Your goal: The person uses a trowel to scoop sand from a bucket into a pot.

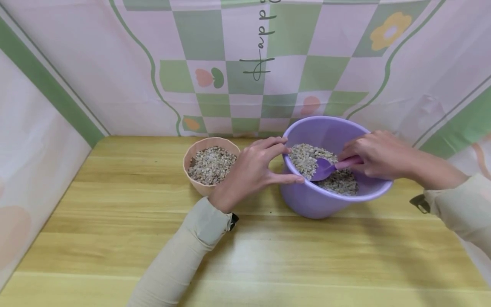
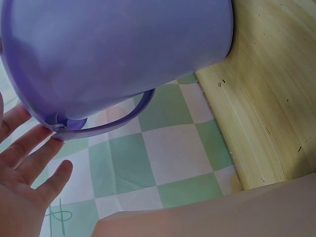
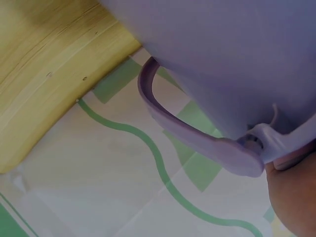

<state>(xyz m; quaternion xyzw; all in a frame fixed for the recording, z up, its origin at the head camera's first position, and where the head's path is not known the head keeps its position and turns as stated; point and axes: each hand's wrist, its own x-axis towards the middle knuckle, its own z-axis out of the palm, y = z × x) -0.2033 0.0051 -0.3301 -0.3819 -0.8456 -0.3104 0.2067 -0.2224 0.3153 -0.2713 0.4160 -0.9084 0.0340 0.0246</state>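
Note:
A purple bucket (image 1: pixel 318 200) stands on the wooden table, partly filled with small grey-beige gravel (image 1: pixel 304 158). My right hand (image 1: pixel 377 154) reaches over its right side and grips the pink handle of a purple scoop (image 1: pixel 324 169), whose blade lies in the gravel. On the left part of the bucket's rim rests my left hand (image 1: pixel 255 170), thumb and fingers spread along it. In the left wrist view its fingertips touch the rim beside the bucket handle (image 2: pixel 111 126). Left of the bucket, a peach bowl (image 1: pixel 202 188) full of similar gravel is partly covered by my left forearm.
Behind the table hangs a cloth (image 1: pixel 245 47) with green and white checks, close to the bucket and bowl. The wooden table (image 1: pixel 291 260) stretches toward me in front of them. A few tiny specks lie on its surface.

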